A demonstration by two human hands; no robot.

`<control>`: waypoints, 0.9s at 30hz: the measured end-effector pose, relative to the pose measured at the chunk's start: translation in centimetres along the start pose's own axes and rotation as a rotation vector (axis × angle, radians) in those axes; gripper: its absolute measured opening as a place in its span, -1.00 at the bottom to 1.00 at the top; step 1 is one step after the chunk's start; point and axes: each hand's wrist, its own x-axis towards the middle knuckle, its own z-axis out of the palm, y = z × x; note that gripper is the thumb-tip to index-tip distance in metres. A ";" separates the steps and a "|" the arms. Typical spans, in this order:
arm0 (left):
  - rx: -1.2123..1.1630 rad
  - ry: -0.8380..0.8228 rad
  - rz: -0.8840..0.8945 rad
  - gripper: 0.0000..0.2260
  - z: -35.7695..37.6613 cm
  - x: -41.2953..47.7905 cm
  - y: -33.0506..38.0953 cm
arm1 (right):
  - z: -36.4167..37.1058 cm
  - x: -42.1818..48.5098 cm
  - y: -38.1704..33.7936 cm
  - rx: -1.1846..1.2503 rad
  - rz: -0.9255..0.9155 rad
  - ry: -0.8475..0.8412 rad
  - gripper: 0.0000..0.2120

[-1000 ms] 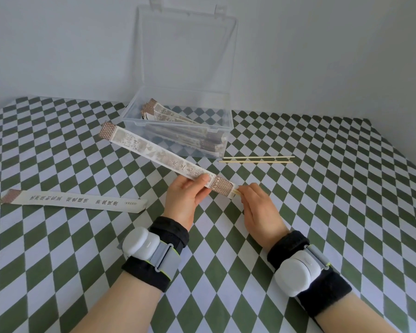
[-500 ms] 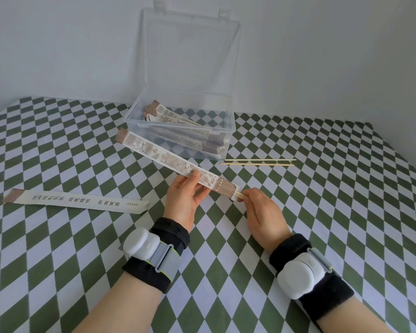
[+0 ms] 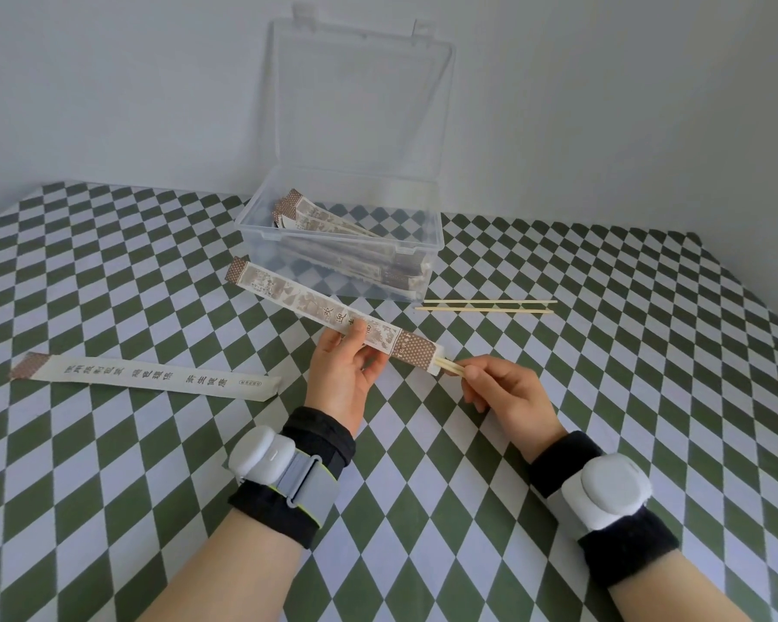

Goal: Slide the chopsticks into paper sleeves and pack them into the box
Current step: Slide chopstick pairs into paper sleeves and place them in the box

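A plain grey wall (image 3: 109,83) backs a table (image 3: 109,464) with a green-and-white checked cloth. The clear box (image 3: 261,244), lid up, holds filled sleeves at the far centre. A flat empty sleeve (image 3: 144,377) printed with Chinese characters lies left. The left hand (image 3: 342,379) grips the patterned sleeve (image 3: 315,307), and the right hand (image 3: 508,392) pinches the chopsticks (image 3: 450,366) jutting from its near end. A loose pair (image 3: 486,306) lies right of the box.

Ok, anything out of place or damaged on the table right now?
Nothing spilled or damaged. The chopstick ends poke from the held sleeve, pinched by the right hand, with the left hand gripping the sleeve. An empty sleeve and a loose chopstick pair lie flat; the packed sleeves sit slanted in the box.
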 end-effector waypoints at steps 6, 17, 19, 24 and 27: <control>0.033 -0.083 -0.060 -0.76 0.3 -0.3 0.0 | -0.1 0.1 0.0 0.104 -0.013 -0.012 -0.87; 0.078 -0.118 -0.118 -0.84 0.5 -0.5 0.0 | 0.0 0.2 0.2 0.059 0.002 -0.038 -0.89; 0.075 -0.114 -0.122 -0.86 0.5 -0.5 -0.1 | 0.1 0.2 0.2 0.049 0.005 -0.042 -0.89; 0.055 -0.115 -0.130 -0.83 0.5 -0.4 0.0 | 0.2 0.4 0.1 0.010 0.016 -0.043 -0.88; 0.049 -0.103 -0.125 -0.77 0.2 -0.4 -0.1 | 0.4 0.3 0.3 -0.082 0.014 -0.053 -0.85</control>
